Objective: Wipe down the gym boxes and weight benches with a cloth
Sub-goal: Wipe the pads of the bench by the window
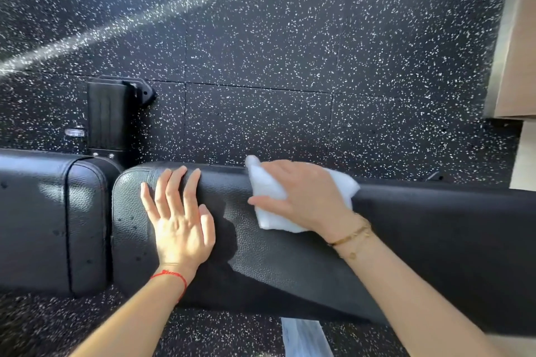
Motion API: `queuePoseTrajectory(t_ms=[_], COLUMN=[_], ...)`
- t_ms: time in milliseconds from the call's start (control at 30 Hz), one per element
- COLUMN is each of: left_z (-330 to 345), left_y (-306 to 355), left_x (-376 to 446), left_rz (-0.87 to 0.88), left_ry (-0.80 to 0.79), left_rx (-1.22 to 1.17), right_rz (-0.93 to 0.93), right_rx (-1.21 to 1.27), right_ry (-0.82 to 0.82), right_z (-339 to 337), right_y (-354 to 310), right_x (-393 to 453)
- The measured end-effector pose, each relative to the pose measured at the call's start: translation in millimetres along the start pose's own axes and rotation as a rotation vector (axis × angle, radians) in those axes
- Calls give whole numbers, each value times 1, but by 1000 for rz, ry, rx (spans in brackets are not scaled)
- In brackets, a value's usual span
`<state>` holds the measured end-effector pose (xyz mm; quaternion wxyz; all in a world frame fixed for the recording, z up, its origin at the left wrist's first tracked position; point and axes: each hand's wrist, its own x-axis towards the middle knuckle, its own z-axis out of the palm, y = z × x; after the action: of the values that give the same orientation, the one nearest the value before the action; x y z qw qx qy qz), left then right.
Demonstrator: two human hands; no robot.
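Landmark: the long black bench pad [290,255], running left to right across the view. Near side of it, on the speckled rubber floor [261,52], a pale bluish item [304,338] sticks out from under the pad's near edge (can't tell what it is). On the pad: left hand [177,217] lies flat near the pad's left end, fingers straight and spread, holding nothing; red string [171,277] on that wrist. Right hand [301,197] is to the right of it, mid-pad toward the far edge, fingers pressing down on a white cloth [268,191]; cloth touches the pad and drapes over its far edge. Gold bracelets [352,236] on that wrist. Left of the pad, just beside its end, a second black pad [52,217]. Beyond that one, the black bench frame foot [111,116] sits on the floor. Far right of the pad, a beige wall [516,46].
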<state>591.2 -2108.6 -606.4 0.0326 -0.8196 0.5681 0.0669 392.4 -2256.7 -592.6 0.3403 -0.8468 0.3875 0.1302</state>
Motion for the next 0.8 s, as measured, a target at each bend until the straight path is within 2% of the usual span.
queuePoseTrajectory(t_ms=[100,200,400,500,667,800], left_z=[-1,-4,-7,-7,-4,-4], left_y=[0,1,4,5,2,1], left_x=[0,1,1,1,0,0], left_rz=[3,1,-13,-17,-8,-4], left_ry=[3,-6,-21,-17,2,6], left_rx=[0,0,-5,-5,-15,-22], right_rz=[-38,-34,192,199,27,-20], right_rx=[23,65,-33,-71,-100,-83], right_ry=[-12,62,154,126,58,132], right_z=[9,1,-16,-12,13,13], right_y=[-12,13,89,63,-10,4], right_x=[10,-12,-68,-47,-2,-23])
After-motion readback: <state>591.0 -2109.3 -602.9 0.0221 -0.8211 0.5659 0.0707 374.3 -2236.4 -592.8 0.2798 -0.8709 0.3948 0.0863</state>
